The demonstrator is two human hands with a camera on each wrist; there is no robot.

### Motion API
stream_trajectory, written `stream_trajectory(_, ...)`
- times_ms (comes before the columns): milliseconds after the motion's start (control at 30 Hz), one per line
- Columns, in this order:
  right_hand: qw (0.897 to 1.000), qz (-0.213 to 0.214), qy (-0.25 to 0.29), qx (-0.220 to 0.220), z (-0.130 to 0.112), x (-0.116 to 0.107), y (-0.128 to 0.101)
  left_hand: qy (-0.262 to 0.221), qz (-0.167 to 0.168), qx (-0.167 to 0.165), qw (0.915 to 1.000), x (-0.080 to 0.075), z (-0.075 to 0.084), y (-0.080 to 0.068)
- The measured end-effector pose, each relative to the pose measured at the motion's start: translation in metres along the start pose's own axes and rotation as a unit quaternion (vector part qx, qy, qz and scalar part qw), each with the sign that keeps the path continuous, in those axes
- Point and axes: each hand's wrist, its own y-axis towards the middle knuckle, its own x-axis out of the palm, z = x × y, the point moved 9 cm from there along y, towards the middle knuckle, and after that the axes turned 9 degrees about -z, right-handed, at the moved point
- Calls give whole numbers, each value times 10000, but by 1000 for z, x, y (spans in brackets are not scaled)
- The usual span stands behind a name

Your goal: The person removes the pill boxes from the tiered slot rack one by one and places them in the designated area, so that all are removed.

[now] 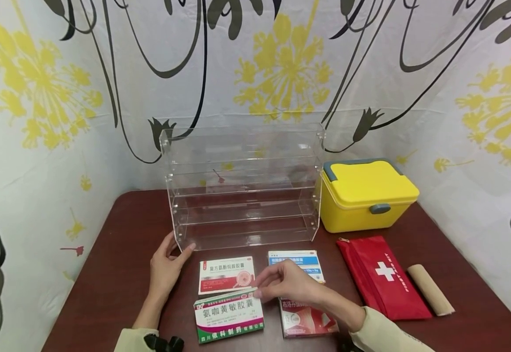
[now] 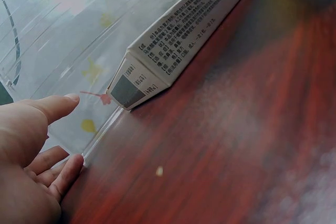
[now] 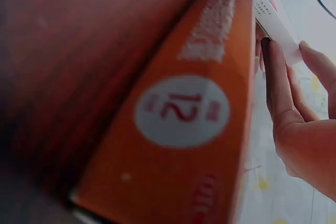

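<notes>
My right hand (image 1: 290, 282) pinches the upper right corner of a green-and-white medicine box (image 1: 229, 318). That box is tilted, its far edge close to a red-and-white medicine box (image 1: 226, 275). In the right wrist view the thumb and fingers are at the end of the pinched box (image 3: 275, 24). My left hand (image 1: 164, 266) holds the lower left corner of a clear acrylic rack (image 1: 244, 230), thumb in front and fingers at the side. Under the right hand and forearm, a blue-and-white medicine box (image 1: 297, 258) and a red medicine box (image 1: 306, 322) lie partly hidden.
A yellow lidded box (image 1: 365, 195) with a grey handle stands right of the rack. Before it lie a red first-aid pouch (image 1: 380, 278) with a white cross and a beige roll (image 1: 430, 289). Patterned cloth (image 1: 277, 88) hangs behind the dark red table (image 1: 123, 234).
</notes>
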Motion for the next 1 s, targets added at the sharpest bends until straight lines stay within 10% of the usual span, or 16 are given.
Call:
stream_trajectory(333,9990,-368,-146,-186,0,11,-2,-32,-23,3,10000,0,-1,1)
stream_trajectory(1000,9656,260,-2572,-267,-18,15,-2,-103,-54,17,9999,0,1,0)
